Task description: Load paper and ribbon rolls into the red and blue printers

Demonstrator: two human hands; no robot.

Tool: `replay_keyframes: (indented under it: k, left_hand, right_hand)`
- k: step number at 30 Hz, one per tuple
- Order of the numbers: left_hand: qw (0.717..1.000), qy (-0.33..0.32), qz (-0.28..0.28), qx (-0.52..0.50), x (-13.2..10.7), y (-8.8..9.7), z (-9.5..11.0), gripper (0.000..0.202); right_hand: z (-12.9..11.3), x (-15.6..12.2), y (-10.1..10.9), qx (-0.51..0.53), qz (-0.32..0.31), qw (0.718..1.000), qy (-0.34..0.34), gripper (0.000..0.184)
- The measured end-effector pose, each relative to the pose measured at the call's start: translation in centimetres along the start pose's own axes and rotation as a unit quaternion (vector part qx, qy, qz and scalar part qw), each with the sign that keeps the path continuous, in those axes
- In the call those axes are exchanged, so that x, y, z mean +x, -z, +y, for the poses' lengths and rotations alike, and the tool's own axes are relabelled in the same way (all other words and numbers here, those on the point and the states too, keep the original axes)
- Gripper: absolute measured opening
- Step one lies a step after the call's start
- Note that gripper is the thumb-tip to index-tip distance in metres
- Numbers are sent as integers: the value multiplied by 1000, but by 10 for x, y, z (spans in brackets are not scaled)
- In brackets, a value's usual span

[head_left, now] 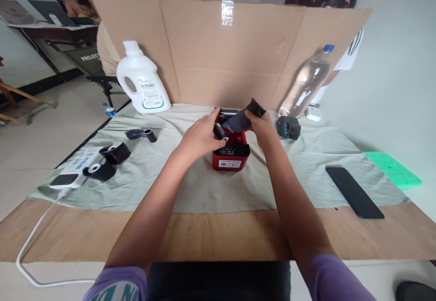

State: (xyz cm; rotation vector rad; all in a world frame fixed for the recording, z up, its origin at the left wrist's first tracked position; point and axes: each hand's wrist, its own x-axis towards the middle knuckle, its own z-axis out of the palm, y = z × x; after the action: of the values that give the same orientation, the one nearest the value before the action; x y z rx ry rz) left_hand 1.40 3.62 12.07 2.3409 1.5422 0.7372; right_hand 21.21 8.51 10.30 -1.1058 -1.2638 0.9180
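Note:
In the middle of the cloth stands a small red machine, which looks like a label printer [226, 165], with its top open and a dark panel at the front. Over its left side, my left hand [200, 136] is closed around a small black ribbon roll [220, 131] with a white core end. From that roll a dark, wrinkled strip of ribbon [237, 122] stretches up and to the right. My right hand [261, 126] grips the strip near its far end, above the printer's right side. The hands and the ribbon hide part of the printer's inside.
A cardboard panel [235, 46] stands behind, with a white jug [145, 81] and a clear bottle [306, 83] against it. Leftward lie a used ribbon core [150, 135], black roller parts [116, 153] and a power strip [73, 174]; rightward, a black case [288, 127] and phone [354, 192].

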Motion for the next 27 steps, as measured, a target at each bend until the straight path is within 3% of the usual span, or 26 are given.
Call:
replay_keyframes:
  k: [9,16,21,27]
  left_hand:
    - [1000,14,-6,5,4,-8,-1,90]
    - [997,-15,62,-41,6,-14,-3,80]
    - [993,-13,111,-30,9,-12,0,52]
    - [995,-45,85,-36,11,-19,-5,51]
  right_hand:
    - [-2,6,12,-31,19,999,23,18]
    - [-6,1,9,-26,-4,998,48,20]
    - [-9,0,7,2,-2,999,33,21]
    - [-14,-5,5,8,3,1000,22,19]
